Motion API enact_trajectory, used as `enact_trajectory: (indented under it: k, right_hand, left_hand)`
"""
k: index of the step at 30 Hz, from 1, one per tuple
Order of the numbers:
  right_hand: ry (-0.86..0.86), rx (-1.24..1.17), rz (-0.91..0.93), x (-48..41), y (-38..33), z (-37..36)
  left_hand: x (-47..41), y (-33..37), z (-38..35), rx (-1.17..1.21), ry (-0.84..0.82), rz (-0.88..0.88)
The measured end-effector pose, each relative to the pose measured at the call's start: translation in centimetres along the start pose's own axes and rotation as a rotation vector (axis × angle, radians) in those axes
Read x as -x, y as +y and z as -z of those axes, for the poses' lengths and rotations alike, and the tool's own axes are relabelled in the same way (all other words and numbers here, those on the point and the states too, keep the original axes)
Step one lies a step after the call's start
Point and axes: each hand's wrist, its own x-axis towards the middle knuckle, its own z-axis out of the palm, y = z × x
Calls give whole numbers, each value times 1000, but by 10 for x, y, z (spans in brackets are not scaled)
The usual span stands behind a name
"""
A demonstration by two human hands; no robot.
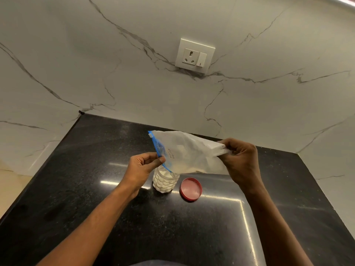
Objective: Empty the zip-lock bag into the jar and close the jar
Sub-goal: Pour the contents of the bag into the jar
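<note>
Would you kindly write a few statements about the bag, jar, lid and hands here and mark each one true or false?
1. The left hand pinches the zip-lock bag at its blue zip edge. True.
2. The red lid is screwed onto the jar. False: it lies on the black counter, to the right of the jar.
3. The jar already holds white powder. True.
4. The right hand rests flat on the counter. False: it grips the bag's far end, raised above the counter.
5. The bag's open corner points down into the jar's mouth. True.
</note>
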Motion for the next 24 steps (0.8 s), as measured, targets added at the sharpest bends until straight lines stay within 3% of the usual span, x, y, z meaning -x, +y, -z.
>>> enact_trajectory:
  k: [4,8,11,16,19,24]
  right_hand:
    - [-69,-10,-7,0,-4,-1]
    - [27,23,15,-2,-3,-1]
    - [-44,90,31,-2,-6,-3]
    - [22,123,69,-7,-7,-2]
    - [-63,126,56,-8,-10,-6]
    - [-4,77,71,-12,-18,-7]
  left_hand:
    - [-1,0,0,-3,4,2]
    - [0,-2,1,-22,10,12]
    - [1,-3,3,-23,14,16]
    - [3,-1,4,-39,34,13]
    - [3,-1,5,-52,42,30]
    - [5,-1,7,-78,54,100]
